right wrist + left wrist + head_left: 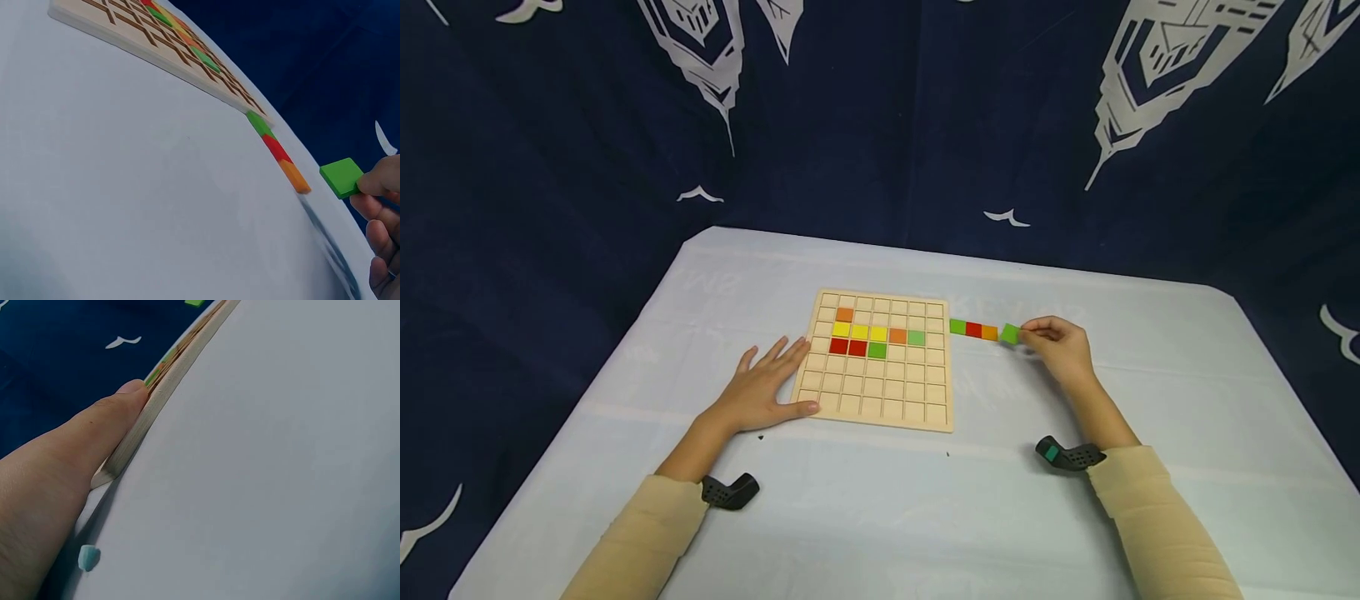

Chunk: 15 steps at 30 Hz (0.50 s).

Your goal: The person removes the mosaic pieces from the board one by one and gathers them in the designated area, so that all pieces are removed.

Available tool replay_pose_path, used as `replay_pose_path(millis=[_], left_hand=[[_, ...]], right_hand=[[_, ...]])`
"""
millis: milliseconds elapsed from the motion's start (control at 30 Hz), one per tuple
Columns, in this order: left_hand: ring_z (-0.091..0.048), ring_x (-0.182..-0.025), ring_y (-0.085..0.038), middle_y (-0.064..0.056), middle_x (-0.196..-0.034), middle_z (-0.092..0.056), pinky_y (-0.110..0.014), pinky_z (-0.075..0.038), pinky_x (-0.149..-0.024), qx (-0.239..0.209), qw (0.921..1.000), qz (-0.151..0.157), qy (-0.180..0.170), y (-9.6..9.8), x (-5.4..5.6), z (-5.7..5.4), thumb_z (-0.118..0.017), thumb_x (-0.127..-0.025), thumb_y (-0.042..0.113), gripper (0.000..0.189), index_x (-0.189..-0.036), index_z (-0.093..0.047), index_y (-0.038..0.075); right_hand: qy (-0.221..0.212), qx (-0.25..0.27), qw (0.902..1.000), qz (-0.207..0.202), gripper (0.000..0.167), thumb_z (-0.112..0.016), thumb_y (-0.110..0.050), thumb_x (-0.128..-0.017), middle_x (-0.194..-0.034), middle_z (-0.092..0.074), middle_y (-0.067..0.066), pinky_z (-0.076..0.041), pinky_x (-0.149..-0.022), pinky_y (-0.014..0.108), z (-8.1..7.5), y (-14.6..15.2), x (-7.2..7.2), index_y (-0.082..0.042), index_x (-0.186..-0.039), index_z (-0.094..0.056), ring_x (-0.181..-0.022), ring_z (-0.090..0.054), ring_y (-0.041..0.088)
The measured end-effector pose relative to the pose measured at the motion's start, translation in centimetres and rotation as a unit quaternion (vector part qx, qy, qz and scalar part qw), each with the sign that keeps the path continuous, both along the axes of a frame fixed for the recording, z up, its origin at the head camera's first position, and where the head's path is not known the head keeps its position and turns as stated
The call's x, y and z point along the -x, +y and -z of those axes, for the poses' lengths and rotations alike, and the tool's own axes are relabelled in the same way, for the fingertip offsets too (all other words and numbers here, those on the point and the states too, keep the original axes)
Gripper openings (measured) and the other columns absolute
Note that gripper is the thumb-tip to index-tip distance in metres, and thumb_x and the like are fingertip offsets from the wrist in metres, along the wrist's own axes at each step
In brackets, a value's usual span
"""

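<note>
A wooden grid board (872,387) lies on the table with several coloured square tiles in its upper cells, among them a yellow tile (860,332) and a red tile (838,345). My left hand (758,390) rests at the board's left edge, fingers spread, its thumb over the lower left corner. To the right of the board, my right hand (1060,350) pinches a green tile (342,177) between thumb and fingertips, held above the table. Between the board and that tile runs a short row: a green tile (957,326), a red tile (973,329) and an orange tile (990,332).
A white cloth covers the table (880,517), with a dark blue patterned curtain (880,125) behind it. Small dark specks (761,437) lie on the cloth near the left hand. Black wrist cameras (730,492) sit on both wrists.
</note>
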<state>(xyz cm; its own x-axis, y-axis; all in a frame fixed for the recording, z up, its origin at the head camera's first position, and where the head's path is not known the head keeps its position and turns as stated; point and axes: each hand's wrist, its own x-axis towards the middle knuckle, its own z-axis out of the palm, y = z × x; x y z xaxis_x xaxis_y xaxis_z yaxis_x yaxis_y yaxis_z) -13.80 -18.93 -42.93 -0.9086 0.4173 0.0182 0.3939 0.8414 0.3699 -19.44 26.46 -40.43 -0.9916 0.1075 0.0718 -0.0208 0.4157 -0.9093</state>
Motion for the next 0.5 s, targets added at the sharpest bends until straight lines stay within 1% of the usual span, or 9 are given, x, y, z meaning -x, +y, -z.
replay_pose_path(millis=[167,500], left_hand=[[-0.009,-0.148,-0.028,-0.003,-0.161,-0.019,-0.06,-0.001,-0.113,0.003,1.0,-0.001,0.0,-0.03,0.02,0.02,-0.059,-0.082,0.068,0.1,-0.157,-0.021,0.012],[-0.009,-0.148,-0.028,-0.003,-0.161,-0.019,-0.059,0.0,-0.113,0.001,1.0,0.001,-0.001,-0.07,-0.01,0.03,-0.059,-0.083,0.067,0.099,-0.157,-0.021,0.012]], right_hand=[[-0.008,-0.001,0.9999,0.015,0.027,-0.068,-0.012,-0.091,-0.074,-0.063,-0.017,-0.047,-0.061,0.016,0.14,0.58,0.25,0.011,-0.106,-0.064,-0.07,-0.059,0.004],[-0.02,-0.021,0.9995,0.01,0.028,-0.067,-0.012,-0.092,-0.075,-0.063,-0.014,-0.048,-0.06,0.015,0.95,0.82,0.97,0.011,-0.107,-0.064,-0.068,-0.057,0.003]])
